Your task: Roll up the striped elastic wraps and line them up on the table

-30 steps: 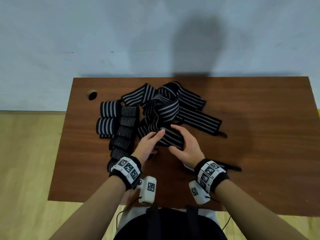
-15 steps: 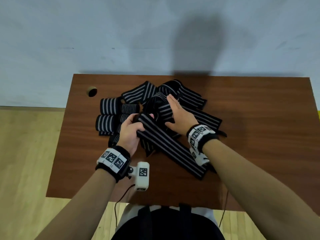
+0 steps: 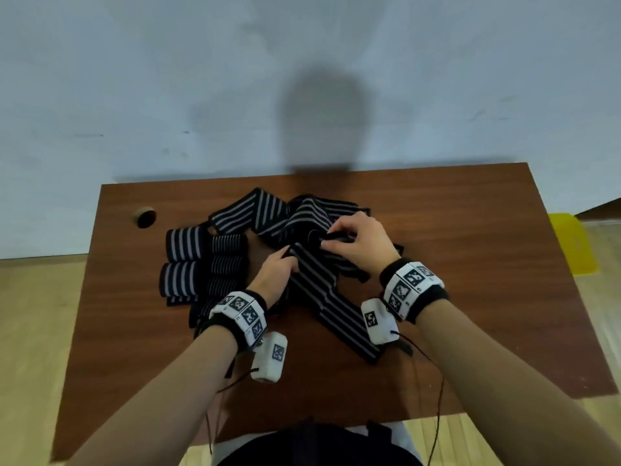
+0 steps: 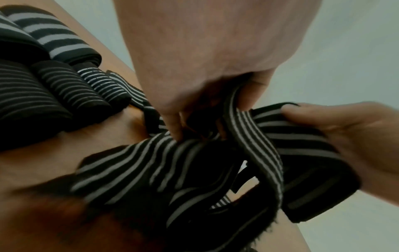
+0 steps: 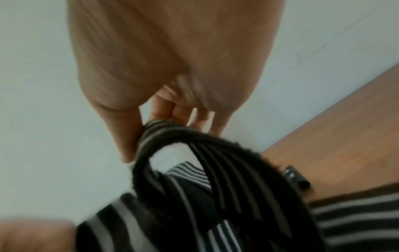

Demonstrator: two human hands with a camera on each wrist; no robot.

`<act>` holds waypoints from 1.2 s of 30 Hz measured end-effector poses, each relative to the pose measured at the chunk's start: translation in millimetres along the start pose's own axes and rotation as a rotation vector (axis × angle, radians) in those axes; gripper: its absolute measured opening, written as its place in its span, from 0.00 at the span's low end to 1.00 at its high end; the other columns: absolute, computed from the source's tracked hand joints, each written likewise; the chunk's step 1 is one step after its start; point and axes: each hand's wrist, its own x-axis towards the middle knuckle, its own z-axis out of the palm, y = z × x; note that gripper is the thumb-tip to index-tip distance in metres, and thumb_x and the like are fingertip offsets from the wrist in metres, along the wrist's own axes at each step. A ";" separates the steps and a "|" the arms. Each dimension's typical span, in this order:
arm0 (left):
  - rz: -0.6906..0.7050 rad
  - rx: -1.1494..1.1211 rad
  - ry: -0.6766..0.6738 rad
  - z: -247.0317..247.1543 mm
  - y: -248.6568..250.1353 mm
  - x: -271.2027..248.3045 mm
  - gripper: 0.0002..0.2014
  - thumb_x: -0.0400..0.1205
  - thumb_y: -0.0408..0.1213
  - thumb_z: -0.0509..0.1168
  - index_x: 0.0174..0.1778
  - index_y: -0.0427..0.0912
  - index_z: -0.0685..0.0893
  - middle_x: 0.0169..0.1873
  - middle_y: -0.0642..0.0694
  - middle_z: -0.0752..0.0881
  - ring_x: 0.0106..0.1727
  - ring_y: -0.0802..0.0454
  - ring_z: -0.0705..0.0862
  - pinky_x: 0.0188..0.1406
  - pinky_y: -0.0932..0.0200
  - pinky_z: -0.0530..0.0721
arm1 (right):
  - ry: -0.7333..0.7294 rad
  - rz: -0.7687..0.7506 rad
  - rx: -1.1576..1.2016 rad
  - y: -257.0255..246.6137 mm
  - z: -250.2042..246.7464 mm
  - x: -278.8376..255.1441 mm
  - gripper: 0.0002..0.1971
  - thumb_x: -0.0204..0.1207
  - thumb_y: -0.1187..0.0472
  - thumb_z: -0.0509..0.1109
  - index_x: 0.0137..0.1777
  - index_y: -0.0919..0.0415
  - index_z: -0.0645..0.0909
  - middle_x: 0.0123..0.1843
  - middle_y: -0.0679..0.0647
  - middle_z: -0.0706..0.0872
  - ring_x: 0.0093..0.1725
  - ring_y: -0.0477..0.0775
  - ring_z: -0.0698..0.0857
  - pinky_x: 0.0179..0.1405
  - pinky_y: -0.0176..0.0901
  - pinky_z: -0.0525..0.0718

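Observation:
A long black wrap with grey stripes point(image 3: 331, 304) runs from the middle of the table toward its front edge. My left hand point(image 3: 280, 267) grips its upper part point(image 4: 254, 136). My right hand point(image 3: 339, 237) pinches the black end of the same wrap point(image 5: 159, 136) just above, over a loose pile of unrolled striped wraps point(image 3: 268, 211). Several rolled wraps point(image 3: 184, 242) lie in two columns to the left of my left hand, also seen in the left wrist view as rolled wraps point(image 4: 54, 41).
The brown wooden table point(image 3: 470, 264) has a round cable hole point(image 3: 145, 217) at its back left. A pale wall rises behind it. Something yellow point(image 3: 571, 243) sits on the floor past the right edge. Cables hang from my wrist cameras at the front edge.
Both hands carried the wrap from the front up over the pile. My right hand, flat on the pile half a second ago, now pinches the wrap's end; the left hand keeps its grip.

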 end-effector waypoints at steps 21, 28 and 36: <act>0.379 0.752 0.239 20.6 13.6 -9.6 0.20 0.86 0.38 0.60 0.73 0.40 0.80 0.90 0.47 0.58 0.91 0.52 0.46 0.90 0.45 0.51 | 0.450 0.083 1.174 -5.8 -81.8 -47.9 0.12 0.76 0.69 0.73 0.36 0.55 0.78 0.38 0.58 0.83 0.44 0.63 0.84 0.67 0.88 0.76; 0.543 0.858 -0.242 72.3 23.5 -22.1 0.29 0.79 0.41 0.60 0.79 0.42 0.78 0.82 0.50 0.72 0.80 0.51 0.70 0.79 0.54 0.70 | 0.296 0.023 1.109 -36.4 -70.0 -57.8 0.13 0.84 0.75 0.65 0.41 0.60 0.74 0.36 0.52 0.85 0.36 0.52 0.88 0.40 0.45 0.89; -0.011 0.623 -0.096 39.5 6.7 -1.5 0.24 0.71 0.48 0.65 0.66 0.58 0.78 0.78 0.39 0.76 0.68 0.36 0.78 0.62 0.48 0.77 | 0.292 -0.145 1.412 -47.5 -104.4 -62.5 0.11 0.81 0.70 0.65 0.39 0.58 0.72 0.34 0.53 0.79 0.35 0.54 0.80 0.40 0.47 0.85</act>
